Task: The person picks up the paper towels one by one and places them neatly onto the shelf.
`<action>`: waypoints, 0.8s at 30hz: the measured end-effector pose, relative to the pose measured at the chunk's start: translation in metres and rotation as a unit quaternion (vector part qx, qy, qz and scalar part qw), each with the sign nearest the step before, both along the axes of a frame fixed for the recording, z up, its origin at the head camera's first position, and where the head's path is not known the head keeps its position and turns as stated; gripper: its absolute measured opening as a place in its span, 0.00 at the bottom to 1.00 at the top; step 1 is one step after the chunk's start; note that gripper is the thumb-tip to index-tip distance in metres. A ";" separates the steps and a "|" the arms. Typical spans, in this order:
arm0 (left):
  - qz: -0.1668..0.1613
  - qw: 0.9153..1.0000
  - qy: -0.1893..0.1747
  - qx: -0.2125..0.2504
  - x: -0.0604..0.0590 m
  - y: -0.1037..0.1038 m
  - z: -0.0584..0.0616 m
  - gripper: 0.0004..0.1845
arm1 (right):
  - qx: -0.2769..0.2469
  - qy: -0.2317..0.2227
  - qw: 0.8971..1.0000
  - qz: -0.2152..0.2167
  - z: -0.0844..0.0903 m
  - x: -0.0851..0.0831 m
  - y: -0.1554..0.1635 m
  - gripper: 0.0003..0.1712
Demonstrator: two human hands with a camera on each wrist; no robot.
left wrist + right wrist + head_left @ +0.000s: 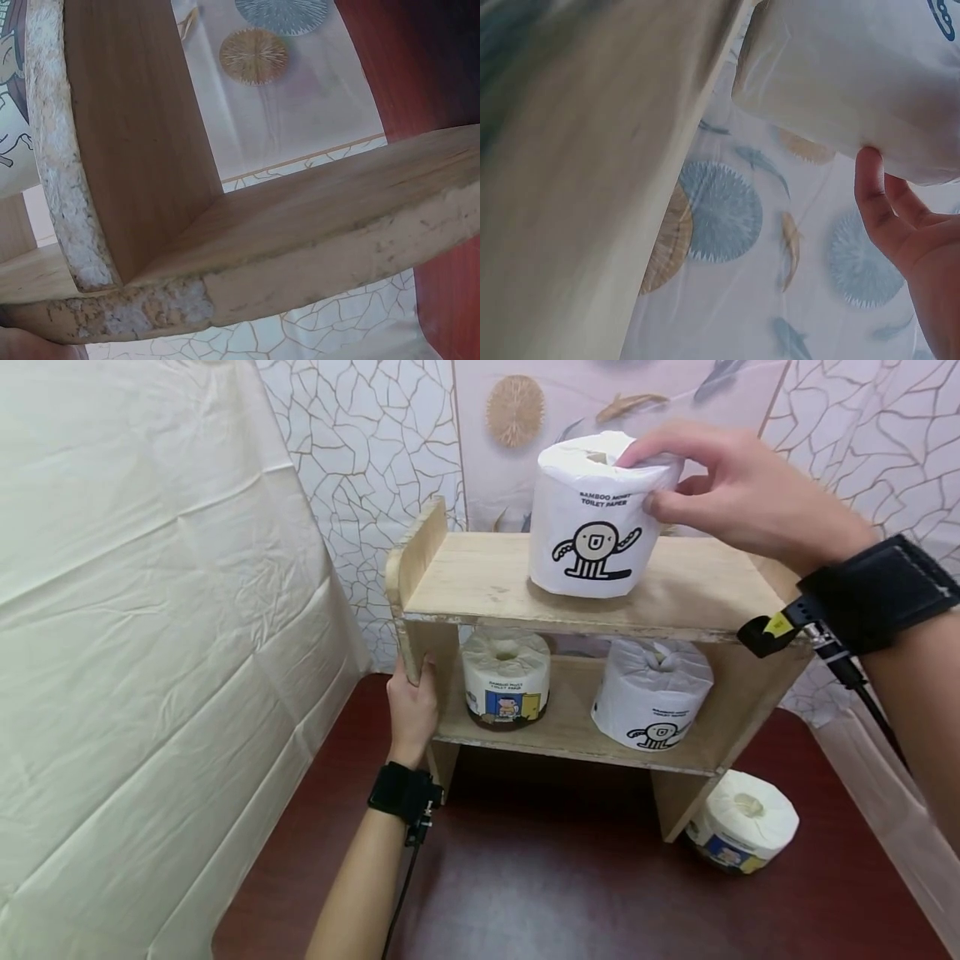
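In the head view my right hand (738,485) grips a white wrapped toilet roll (592,539) by its upper right rim, fingers at the core hole and thumb on the side. The roll is slightly tilted over the top board of a small wooden shelf (468,560); whether it touches the board I cannot tell. The right wrist view has the thumb against the roll's wrapper (832,82). My left hand (412,706) holds the shelf's left side panel (416,556). Only a bit of that hand (37,346) shows in the left wrist view.
On the middle board stand a toilet roll with a colourful label (504,681) and a white one with a black figure (652,693). Another toilet roll (746,822) rests on the dark red table (525,877), by the shelf's right leg. Pale cloth (150,610) hangs at left.
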State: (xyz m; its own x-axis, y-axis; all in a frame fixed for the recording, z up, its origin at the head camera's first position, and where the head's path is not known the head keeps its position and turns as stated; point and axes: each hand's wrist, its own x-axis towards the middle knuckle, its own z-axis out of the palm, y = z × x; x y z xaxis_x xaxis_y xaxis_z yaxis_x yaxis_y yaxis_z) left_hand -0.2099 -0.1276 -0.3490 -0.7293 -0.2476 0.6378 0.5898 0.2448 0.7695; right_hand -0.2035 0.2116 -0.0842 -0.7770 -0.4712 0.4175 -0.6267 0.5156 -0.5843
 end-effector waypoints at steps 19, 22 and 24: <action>-0.016 1.000 0.006 0.000 -0.019 -0.007 -0.021 0.18 | -0.011 0.000 1.000 0.018 -0.006 -0.015 -0.047 0.21; -0.014 1.000 0.005 -0.001 -0.020 -0.007 -0.020 0.19 | -0.005 0.005 1.000 0.024 -0.005 -0.017 -0.052 0.20; -0.016 1.000 0.002 0.002 -0.020 -0.007 -0.020 0.18 | -0.004 0.009 1.000 0.028 -0.005 -0.018 -0.055 0.20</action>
